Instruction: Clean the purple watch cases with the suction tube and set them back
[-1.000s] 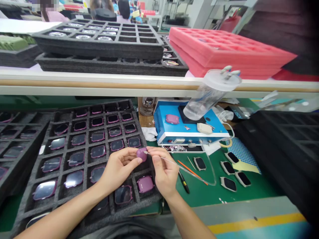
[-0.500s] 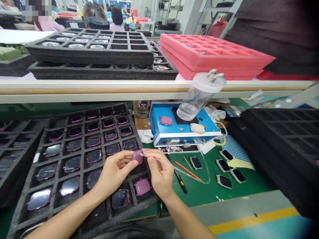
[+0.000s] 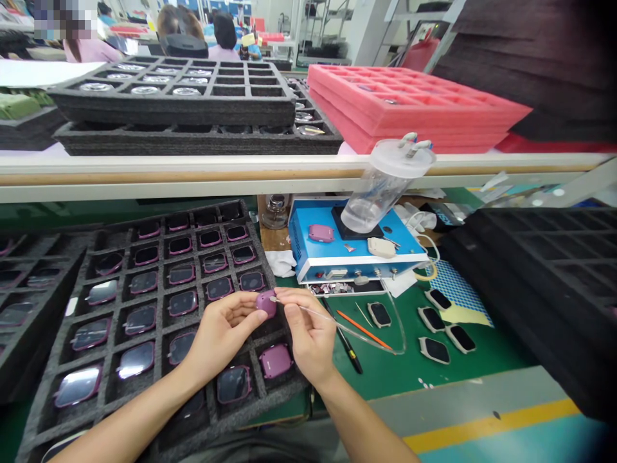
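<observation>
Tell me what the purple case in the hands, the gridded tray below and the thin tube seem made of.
Purple case: plastic or coated metal, hard to tell; smooth, evenly coloured, softly shiny.
Gridded tray: probably foam; matte, speckled dark grey, with thick cell walls.
Thin tube: likely flexible clear plastic; see-through, glossy, bending in a loose curve.

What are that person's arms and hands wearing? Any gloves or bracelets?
No gloves: the left hand and right hand are bare. No watch or bracelet shows at either wrist, and I see no rings, though some fingers are hidden. The left forearm and right forearm show no sleeves.
</observation>
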Demonstrator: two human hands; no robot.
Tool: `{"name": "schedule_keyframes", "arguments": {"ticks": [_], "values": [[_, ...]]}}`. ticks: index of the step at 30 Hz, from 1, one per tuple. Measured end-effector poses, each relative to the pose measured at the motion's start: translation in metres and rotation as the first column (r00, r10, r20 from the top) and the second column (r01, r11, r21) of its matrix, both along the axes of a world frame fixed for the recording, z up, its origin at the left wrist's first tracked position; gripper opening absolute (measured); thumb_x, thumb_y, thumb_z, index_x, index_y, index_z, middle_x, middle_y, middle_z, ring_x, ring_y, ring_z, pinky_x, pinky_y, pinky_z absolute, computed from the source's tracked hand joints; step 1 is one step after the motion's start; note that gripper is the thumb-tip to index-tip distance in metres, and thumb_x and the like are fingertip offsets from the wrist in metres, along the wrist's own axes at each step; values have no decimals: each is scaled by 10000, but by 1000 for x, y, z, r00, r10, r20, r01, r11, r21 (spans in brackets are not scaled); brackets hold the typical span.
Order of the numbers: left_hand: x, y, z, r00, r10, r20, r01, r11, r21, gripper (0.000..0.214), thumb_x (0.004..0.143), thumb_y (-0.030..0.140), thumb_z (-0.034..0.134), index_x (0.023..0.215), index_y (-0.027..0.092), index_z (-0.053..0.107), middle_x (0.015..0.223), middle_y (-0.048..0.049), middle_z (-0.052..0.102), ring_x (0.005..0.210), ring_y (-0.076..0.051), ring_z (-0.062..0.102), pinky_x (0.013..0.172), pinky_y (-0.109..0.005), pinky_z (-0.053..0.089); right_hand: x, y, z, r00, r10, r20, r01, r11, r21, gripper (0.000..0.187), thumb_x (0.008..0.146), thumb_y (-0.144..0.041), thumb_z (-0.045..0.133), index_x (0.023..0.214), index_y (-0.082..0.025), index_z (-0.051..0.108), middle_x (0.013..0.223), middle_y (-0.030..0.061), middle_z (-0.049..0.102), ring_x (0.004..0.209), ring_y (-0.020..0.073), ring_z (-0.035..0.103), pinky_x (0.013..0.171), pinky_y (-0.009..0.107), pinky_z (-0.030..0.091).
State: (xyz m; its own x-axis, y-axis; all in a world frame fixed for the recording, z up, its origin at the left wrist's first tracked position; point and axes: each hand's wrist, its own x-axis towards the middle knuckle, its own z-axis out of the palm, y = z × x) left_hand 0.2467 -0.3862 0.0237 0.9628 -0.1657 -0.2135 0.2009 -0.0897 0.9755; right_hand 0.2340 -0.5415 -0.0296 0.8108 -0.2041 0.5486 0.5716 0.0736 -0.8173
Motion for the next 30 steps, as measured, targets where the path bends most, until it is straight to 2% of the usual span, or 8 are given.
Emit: {"name": "schedule_keyframes", "arguments": {"ticks": [30], "values": [[0,-2,3,1000,-6,-3,6,1000,-18,419,701,386,839,996,118,708,941,-60,776,813,-88,728,787,-133,590,-2,0,0,1000,16,-23,-15,1000,8,181,1005,-142,550,1032,-213,714,1072,65,688,1066,199,670,956,376,540]]}}
